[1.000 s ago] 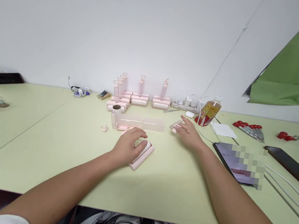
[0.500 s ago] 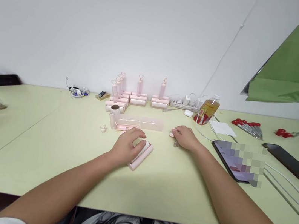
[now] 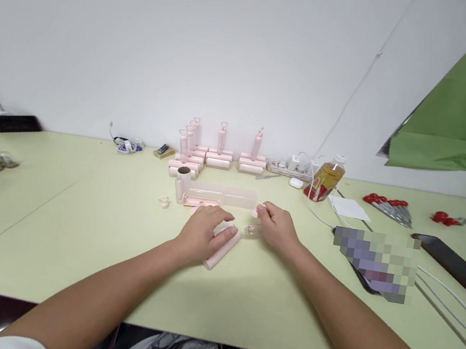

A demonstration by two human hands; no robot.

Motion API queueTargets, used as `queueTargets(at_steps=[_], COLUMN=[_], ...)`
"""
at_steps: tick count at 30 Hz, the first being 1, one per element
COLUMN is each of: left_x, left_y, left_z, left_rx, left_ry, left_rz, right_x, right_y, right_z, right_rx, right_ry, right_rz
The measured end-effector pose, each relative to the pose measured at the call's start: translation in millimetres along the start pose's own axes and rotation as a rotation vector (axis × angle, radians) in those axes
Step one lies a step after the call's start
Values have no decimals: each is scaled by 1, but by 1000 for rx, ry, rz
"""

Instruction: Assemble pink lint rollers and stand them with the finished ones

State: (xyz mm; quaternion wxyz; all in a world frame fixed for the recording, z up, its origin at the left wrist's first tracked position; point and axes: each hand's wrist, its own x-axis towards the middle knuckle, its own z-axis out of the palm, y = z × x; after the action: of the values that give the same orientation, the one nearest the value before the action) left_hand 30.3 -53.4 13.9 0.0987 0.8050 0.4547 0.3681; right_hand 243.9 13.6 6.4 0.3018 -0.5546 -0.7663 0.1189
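Head view: at the counter (image 3: 281, 313), the left hand (image 3: 200, 236) lies over a pink roller (image 3: 223, 251) set aslant near the middle of the work area; thumb rests on it, forefinger extended, remaining fingers partly hidden, so I cannot tell whether they are closed around it. The right hand (image 3: 280, 227) is just beyond the roller's right side, fingers pinched on a small pink piece (image 3: 260, 210). A clear tube (image 3: 252, 231) juts from under that hand toward the roller, its near end close to the roller; whether tube and piece are joined cannot be made out. Behind the hands a pink tray (image 3: 200, 202) lies in front of a long clear cover (image 3: 239, 198). At the tray's left end a second tube (image 3: 179, 190) stands upright, beside a white paper roll (image 3: 184, 172) on end, brown core uppermost. A heart-shaped loop (image 3: 164, 202) lies apart, left of these. Against the wall: several rollers with upright handles (image 3: 222, 138), a power strip (image 3: 288, 169) and, farther right, a tilted drink bottle (image 3: 325, 181). Phone (image 3: 365, 280), partly pixelated, lies right of the right forearm.
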Motion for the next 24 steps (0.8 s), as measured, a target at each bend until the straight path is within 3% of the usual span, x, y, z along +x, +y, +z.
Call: queueTargets(at_steps=[4, 6, 11, 15, 19, 24], left_x=[-3, -5, -5, 2, 9, 9], left_y=[7, 9, 5, -6, -13, -14], left_z=[2, 4, 2, 0, 0, 1], left_rx=[48, 19, -274, -607, -836, -868], left_ry=[-91, -56, 169, 303, 405, 394], left_rz=[129, 141, -75, -278, -399, -419], right_x=[-17, -20, -12, -9, -13, -15], right_y=[-31, -38, -27, -19, -24, -29], right_z=[1, -2, -15, -18, -13, -11], right_rx=[202, 297, 678, 967, 1053, 1088], right_ry=[57, 79, 237, 185, 136, 82], right_rz=[-75, -89, 9, 99, 85, 88])
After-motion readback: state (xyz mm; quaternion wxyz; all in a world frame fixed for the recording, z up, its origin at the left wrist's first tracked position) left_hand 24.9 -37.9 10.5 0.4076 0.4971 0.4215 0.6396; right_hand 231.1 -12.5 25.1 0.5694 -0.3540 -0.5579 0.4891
